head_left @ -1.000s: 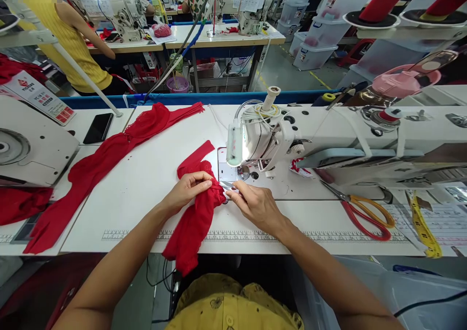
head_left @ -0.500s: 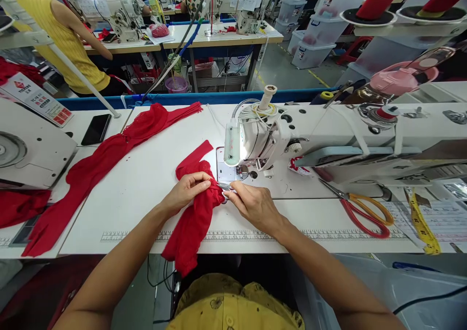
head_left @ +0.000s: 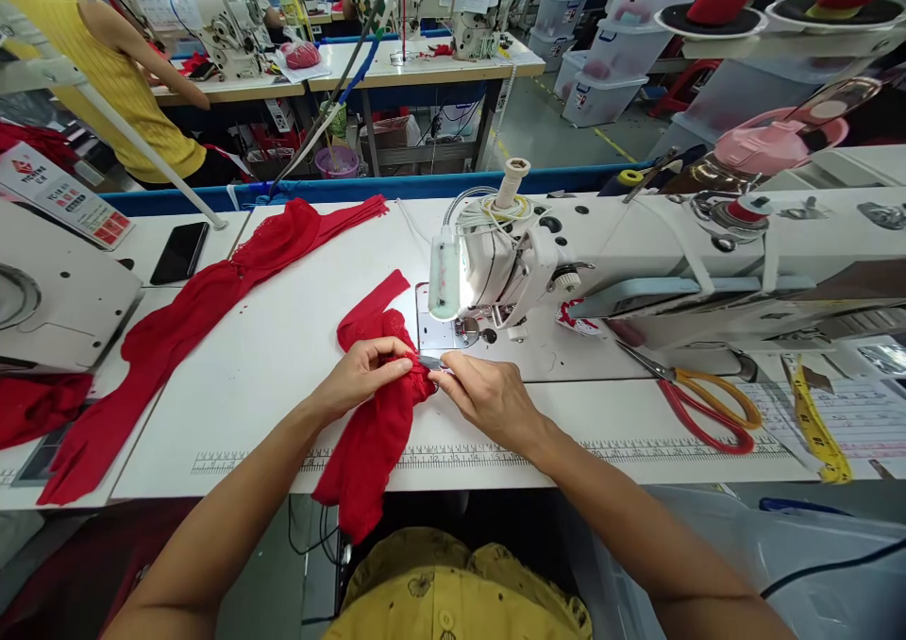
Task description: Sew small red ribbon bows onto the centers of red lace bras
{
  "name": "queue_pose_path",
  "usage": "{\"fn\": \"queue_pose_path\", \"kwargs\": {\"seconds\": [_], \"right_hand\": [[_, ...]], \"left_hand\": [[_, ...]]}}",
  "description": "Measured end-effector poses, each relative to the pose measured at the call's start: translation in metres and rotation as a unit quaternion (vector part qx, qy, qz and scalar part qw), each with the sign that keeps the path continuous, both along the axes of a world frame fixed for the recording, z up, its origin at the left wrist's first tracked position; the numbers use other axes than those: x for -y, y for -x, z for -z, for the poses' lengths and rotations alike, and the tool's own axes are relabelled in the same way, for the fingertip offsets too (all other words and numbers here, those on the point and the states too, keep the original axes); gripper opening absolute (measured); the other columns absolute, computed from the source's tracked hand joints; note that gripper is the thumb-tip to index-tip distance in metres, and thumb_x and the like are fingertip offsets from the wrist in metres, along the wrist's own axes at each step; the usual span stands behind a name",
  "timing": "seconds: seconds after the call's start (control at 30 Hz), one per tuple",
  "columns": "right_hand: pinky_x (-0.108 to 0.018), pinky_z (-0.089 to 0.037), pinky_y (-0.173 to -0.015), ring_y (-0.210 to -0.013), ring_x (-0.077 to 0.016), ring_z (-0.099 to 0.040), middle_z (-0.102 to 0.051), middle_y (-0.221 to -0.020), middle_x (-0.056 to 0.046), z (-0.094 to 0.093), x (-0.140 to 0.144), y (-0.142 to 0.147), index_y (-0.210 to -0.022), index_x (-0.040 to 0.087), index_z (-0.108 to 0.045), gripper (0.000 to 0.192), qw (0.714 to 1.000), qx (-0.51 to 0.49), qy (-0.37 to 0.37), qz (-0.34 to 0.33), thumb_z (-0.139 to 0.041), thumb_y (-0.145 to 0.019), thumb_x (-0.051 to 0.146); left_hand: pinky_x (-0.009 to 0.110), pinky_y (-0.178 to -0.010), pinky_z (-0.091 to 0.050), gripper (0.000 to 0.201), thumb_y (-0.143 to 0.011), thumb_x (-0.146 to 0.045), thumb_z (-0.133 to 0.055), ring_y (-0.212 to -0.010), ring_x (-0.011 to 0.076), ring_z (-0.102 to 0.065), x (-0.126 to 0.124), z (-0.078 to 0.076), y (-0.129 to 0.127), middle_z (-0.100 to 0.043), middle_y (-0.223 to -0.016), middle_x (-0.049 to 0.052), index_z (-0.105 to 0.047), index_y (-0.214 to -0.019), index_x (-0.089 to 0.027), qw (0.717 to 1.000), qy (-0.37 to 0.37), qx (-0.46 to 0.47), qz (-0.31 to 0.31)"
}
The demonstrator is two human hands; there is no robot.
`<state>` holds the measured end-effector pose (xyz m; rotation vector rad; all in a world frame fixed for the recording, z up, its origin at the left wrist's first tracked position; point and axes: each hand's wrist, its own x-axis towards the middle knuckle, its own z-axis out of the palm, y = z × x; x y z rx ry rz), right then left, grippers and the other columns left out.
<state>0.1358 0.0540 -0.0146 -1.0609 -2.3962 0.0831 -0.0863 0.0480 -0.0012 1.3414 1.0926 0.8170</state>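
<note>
Cloth, red and bunched up, lies on the near table just left of the sewing machine, one end hanging over the near edge. The left hand is pinching it, same as a moment ago. The right hand has slid left, so the two are now near each other. It grips a small metal tool, whose tip has gone from beside the cloth to right at it. To me, that means the careful bit has begun; I can't tell if it's cutting.

Behind, a person in yellow is at a far table. On the white near table, a long red piece lies left, scissors and a yellow tape right, and a phone far left.
</note>
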Motion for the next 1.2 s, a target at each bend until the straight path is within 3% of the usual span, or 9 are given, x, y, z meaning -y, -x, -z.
{"fn": "queue_pose_path", "kwargs": {"seconds": [0.53, 1.2], "right_hand": [[-0.028, -0.022, -0.053, -0.051, -0.0104, -0.045, -0.057, -0.059, 0.002, 0.0004, -0.0005, -0.0018, -0.079, 0.018, -0.057, 0.036, 1.000, 0.001, -0.022, -0.001, -0.043, -0.105, 0.039], [-0.028, -0.021, -0.053, -0.051, -0.0103, -0.044, -0.058, -0.060, 0.002, -0.0011, -0.0003, -0.0024, -0.078, 0.018, -0.056, 0.036, 1.000, 0.006, -0.027, 0.000, -0.043, -0.105, 0.038]], "left_hand": [[0.022, -0.067, -0.038, 0.024, -0.093, -0.039, -0.062, -0.073, 0.0099, -0.048, -0.0001, 0.0000, 0.0010, -0.057, -0.081, -0.001, -0.065, -0.086, -0.016, 1.000, 0.008, 0.014, -0.006], [0.022, -0.065, -0.037, 0.023, -0.092, -0.040, -0.063, -0.071, 0.0099, -0.048, 0.0000, 0.0014, 0.0009, -0.060, -0.081, -0.002, -0.066, -0.087, -0.017, 1.000, 0.010, 0.011, -0.009]]}}
